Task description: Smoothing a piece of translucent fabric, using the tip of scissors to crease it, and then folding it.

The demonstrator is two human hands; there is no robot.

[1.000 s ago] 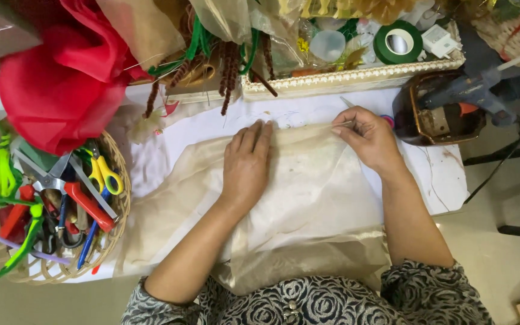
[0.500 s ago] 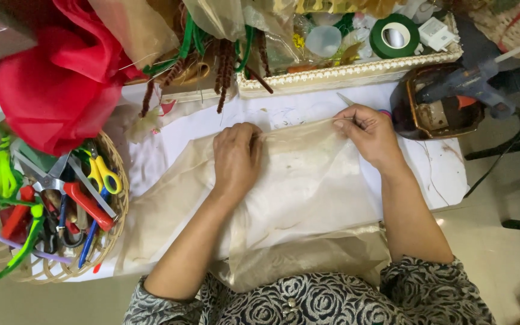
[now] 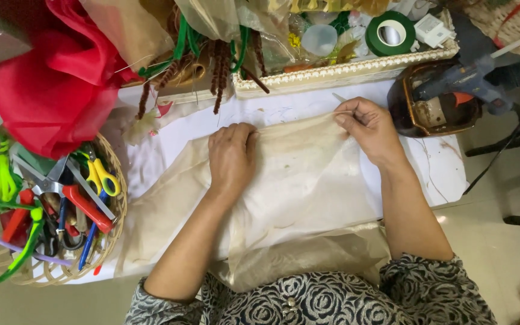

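A sheet of sheer beige fabric (image 3: 308, 180) lies across the white table (image 3: 440, 174) and hangs over its near edge onto my lap. My left hand (image 3: 231, 157) rests palm down on the fabric's far edge, its fingers curled over the fold. My right hand (image 3: 369, 126) pinches the same far edge at the right end, fingers closed on the cloth. A thin pale stick (image 3: 339, 97) shows just beyond its fingertips.
A wicker basket (image 3: 112, 238) at the left holds scissors, pliers and pipe cleaners. Red fabric (image 3: 55, 90) is heaped at the back left. A cream tray (image 3: 344, 71) with a green tape roll (image 3: 390, 33) stands behind. At the right, a glue gun (image 3: 470, 81) rests over a brown dish.
My left hand has slid away from me to the fabric's far edge and curled its fingers over it. My right hand keeps its pinch on the edge at the right.
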